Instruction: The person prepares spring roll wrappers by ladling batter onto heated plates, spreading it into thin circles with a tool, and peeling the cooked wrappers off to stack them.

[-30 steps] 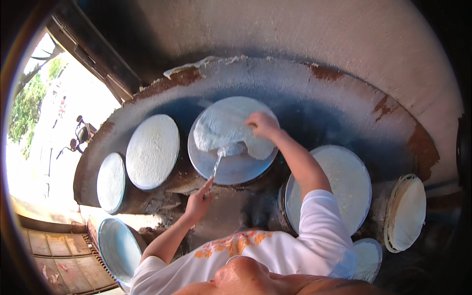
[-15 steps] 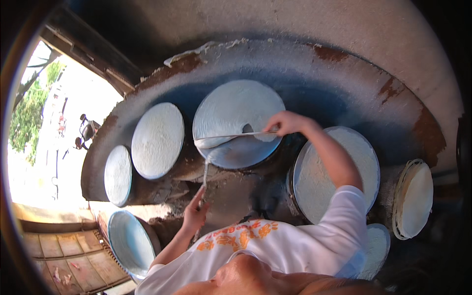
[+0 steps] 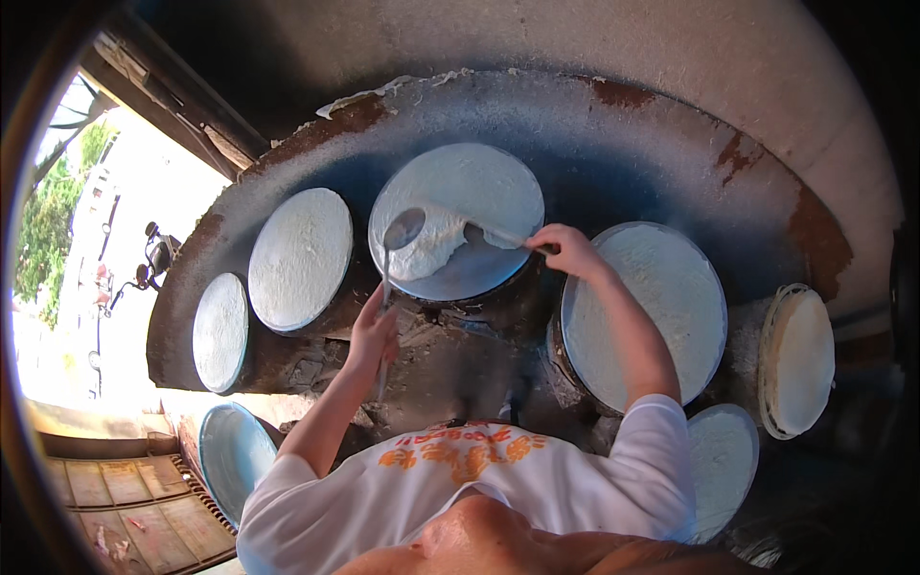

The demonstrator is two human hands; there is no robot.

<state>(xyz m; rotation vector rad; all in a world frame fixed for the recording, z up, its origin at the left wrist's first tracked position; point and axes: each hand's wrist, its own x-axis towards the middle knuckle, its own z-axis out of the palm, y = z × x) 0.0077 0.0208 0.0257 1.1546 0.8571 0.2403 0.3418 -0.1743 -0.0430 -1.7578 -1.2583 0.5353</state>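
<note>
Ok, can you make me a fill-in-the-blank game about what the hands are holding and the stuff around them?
1. The left hand holds the ladle by its ____.
2. The right hand grips one ____ of a thin stick.
3. The griddle under the ladle is ____ in shape.
4. The shirt is mostly ____, with orange print.

Missing words: handle; end; round; white.

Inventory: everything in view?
Middle plate: 1, grey, centre
Batter: 1 coat, white, middle plate
Ladle: 1, grey, centre-left
Thin tool: 1, pale, centre
Side rounds: 4, white, two left, two right
Disc: 1, cream, far right
Basin: 1, pale blue, lower left
Curved panel: 1, grey-rust, top
Panelled surface: 1, brown, lower left
Handlebars: 1 set, dark, left
Greenery: 1 patch, green, left
Shirt: 1, white-orange, bottom
Left hand: 1, on ladle
Right hand: 1, on thin tool
</note>
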